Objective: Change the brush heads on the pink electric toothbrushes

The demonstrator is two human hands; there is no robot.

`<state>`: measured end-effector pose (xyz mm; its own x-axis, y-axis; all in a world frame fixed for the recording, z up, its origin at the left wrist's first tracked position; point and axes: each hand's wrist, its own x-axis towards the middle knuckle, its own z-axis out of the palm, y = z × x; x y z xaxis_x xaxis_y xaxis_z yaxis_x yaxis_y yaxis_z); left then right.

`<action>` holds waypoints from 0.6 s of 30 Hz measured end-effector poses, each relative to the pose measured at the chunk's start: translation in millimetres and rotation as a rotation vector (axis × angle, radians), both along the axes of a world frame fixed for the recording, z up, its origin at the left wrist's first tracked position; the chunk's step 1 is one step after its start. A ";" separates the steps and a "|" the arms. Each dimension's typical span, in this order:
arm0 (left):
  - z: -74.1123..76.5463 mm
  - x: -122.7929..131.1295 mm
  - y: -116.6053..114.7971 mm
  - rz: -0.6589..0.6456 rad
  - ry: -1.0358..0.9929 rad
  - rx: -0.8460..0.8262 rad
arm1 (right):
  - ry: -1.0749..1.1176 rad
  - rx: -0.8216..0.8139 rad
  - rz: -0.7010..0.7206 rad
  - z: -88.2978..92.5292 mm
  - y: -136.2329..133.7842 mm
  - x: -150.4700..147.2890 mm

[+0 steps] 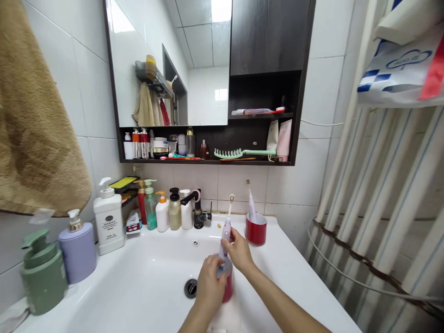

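Observation:
My right hand (240,252) is closed round the handle of a pale electric toothbrush (226,231), which stands nearly upright with its bristle head at the top. The toothbrush's lower end is over or in the mouth of a red cup (228,289); I cannot tell whether it touches the cup. My left hand (210,280) grips that cup by its left rim, hiding part of it. Both hands are above the right side of the white sink (145,277). Behind them, a second red cup (255,231) on the sink's ledge holds another pale electric toothbrush (251,206).
A black faucet (197,212) rises at the sink's back, with a drain (190,288) below. Several pump bottles (109,217) line the left and back edges. Above hangs a mirror cabinet (173,69) with a green comb (243,153) on its shelf. White pipes (374,185) run along the right.

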<state>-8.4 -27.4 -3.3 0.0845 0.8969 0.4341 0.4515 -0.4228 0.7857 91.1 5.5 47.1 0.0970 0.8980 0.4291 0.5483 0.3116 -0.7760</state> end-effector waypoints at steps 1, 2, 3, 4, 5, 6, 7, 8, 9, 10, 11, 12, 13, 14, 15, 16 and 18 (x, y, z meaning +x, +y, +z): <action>-3.2 0.1 -0.1 -0.016 0.081 0.001 | -0.024 -0.012 -0.004 -6.5 2.4 -3.4; -6.0 0.2 -0.3 -0.027 0.154 -0.007 | -0.042 -0.021 -0.004 -13.1 3.8 -6.0; -8.1 0.2 -0.6 -0.029 0.212 -0.020 | -0.068 -0.029 -0.010 -19.4 4.6 -7.8; -9.7 -0.1 -0.7 -0.026 0.251 -0.032 | -0.094 -0.037 -0.020 -25.2 5.0 -9.0; -10.8 -0.6 -0.6 -0.022 0.271 -0.040 | -0.119 -0.045 -0.032 -30.1 5.3 -9.7; -11.6 -1.2 -0.4 -0.020 0.279 -0.045 | -0.141 -0.054 -0.046 -34.2 5.6 -10.0; -12.2 -1.7 0.1 -0.022 0.283 -0.050 | -0.158 -0.062 -0.059 -37.3 6.1 -10.2; -12.5 -2.2 0.7 -0.028 0.291 -0.055 | -0.171 -0.070 -0.067 -39.6 6.8 -10.3; -12.7 -2.5 1.3 -0.037 0.300 -0.059 | -0.177 -0.078 -0.069 -41.0 7.6 -10.4; -12.6 -2.6 1.8 -0.047 0.308 -0.064 | -0.178 -0.084 -0.064 -41.9 8.4 -10.7; -12.3 -2.4 2.1 -0.056 0.316 -0.067 | -0.174 -0.089 -0.053 -42.2 9.0 -10.9; -11.7 -2.0 2.0 -0.063 0.323 -0.070 | -0.167 -0.092 -0.038 -42.2 9.1 -11.0; -10.8 -1.4 1.4 -0.069 0.329 -0.071 | -0.158 -0.093 -0.023 -41.9 8.6 -10.8; -9.5 -0.4 0.3 -0.075 0.334 -0.070 | -0.146 -0.093 -0.012 -41.4 7.2 -10.1; -7.9 1.1 -1.4 -0.083 0.339 -0.068 | -0.132 -0.091 -0.007 -40.7 4.9 -8.5; -5.9 3.1 -3.7 -0.094 0.343 -0.064 | -0.118 -0.087 -0.007 -39.7 1.7 -5.9; -1.0 9.3 -9.5 -0.118 0.346 -0.054 | -0.086 -0.077 -0.016 -36.4 -7.1 3.5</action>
<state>0.8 -36.9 -4.3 0.3225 0.8931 0.3136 0.6449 -0.4499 0.6179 94.6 -1.5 10.7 0.0775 0.9272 0.3665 0.6186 0.2436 -0.7470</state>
